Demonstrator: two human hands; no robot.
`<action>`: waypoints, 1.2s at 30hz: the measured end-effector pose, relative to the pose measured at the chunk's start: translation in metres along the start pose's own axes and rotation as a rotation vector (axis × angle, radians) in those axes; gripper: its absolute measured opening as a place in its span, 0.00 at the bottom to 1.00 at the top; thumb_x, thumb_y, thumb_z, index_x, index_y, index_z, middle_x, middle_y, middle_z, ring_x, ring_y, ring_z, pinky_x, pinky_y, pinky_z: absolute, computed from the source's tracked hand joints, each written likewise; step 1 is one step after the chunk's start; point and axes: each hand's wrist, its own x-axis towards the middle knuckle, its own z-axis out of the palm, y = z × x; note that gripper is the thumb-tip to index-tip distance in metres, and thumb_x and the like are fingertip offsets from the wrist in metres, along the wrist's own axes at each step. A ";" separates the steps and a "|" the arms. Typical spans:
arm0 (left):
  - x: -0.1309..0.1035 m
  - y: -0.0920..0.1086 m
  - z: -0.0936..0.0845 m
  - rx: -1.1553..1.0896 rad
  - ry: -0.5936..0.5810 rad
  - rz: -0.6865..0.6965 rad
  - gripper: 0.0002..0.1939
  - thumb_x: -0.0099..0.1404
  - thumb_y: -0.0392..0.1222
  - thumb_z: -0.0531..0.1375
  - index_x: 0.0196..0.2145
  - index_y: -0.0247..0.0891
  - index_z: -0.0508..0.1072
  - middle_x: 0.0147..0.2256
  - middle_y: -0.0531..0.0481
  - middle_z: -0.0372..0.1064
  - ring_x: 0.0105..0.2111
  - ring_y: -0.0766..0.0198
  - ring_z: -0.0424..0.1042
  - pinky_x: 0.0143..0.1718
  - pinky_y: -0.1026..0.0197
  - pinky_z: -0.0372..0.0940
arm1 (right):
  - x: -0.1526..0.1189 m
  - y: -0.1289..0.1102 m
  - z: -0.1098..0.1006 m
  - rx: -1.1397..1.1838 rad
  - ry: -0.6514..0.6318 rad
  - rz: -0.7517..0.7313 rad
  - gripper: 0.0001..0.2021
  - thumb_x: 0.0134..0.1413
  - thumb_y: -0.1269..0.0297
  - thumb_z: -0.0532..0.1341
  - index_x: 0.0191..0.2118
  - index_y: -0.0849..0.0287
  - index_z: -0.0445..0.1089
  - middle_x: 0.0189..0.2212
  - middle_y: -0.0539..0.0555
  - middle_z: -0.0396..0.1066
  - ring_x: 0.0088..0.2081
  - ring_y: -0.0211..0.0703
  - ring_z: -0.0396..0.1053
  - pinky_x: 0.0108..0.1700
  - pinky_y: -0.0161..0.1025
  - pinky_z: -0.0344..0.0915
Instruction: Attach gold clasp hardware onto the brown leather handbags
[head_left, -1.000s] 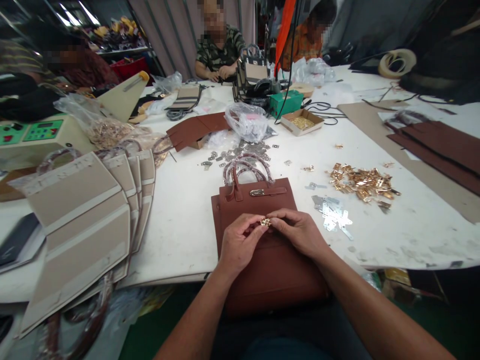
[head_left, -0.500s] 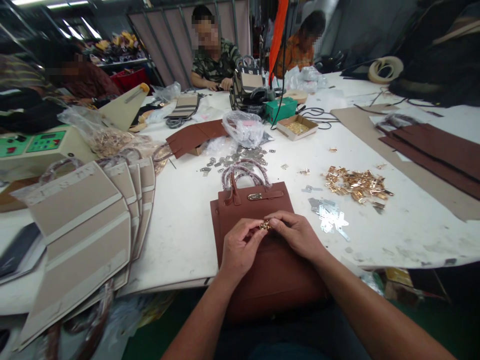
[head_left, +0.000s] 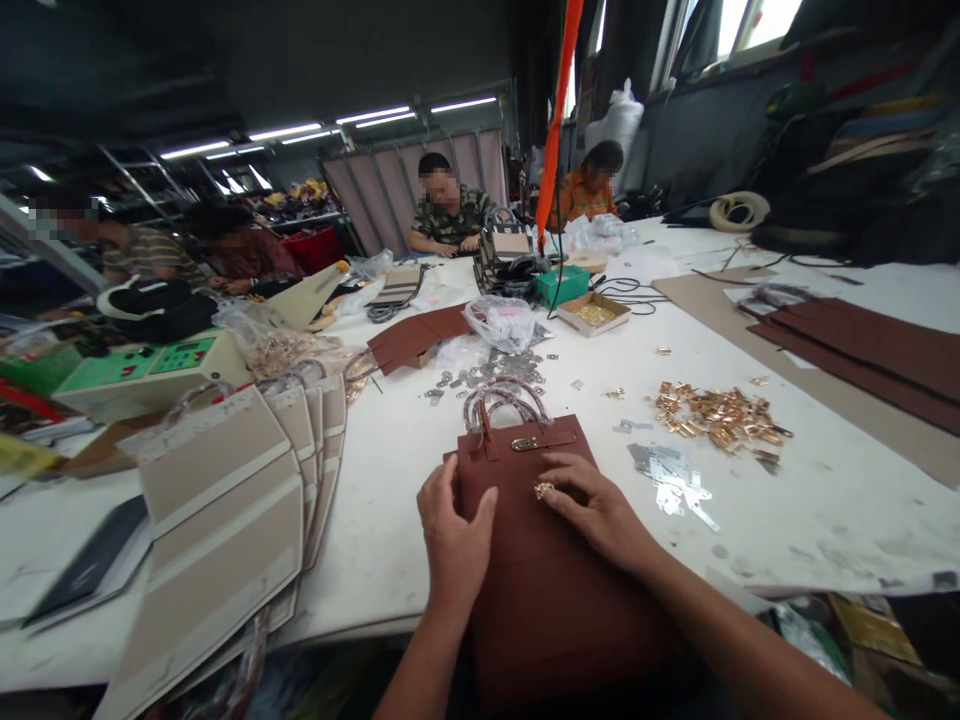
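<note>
The right hand pinches one small shiny gold metal fitting, its shape hard to make out, over one brown leather handbag whose lower end fades into shadow. The left hand, thumb spread wide from its fingers, is at the bag's left edge. Rightward on the white worktop lies one heap of overlapping gold metal pieces, too tangled to count.

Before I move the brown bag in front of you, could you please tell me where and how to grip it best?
Probably by the plastic-wrapped handles together, coming from the far side, across the table: their loops stretch beyond the top edge of the brown bag, clear of both hands.
</note>
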 end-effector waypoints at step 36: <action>0.041 0.000 0.025 -1.260 -0.571 -1.095 0.21 0.67 0.42 0.60 0.53 0.26 0.76 0.42 0.36 0.81 0.48 0.46 0.79 0.54 0.47 0.73 | 0.074 0.011 -0.050 -0.589 -0.243 -0.195 0.09 0.66 0.60 0.64 0.49 0.47 0.80 0.42 0.52 0.77 0.44 0.47 0.74 0.48 0.44 0.68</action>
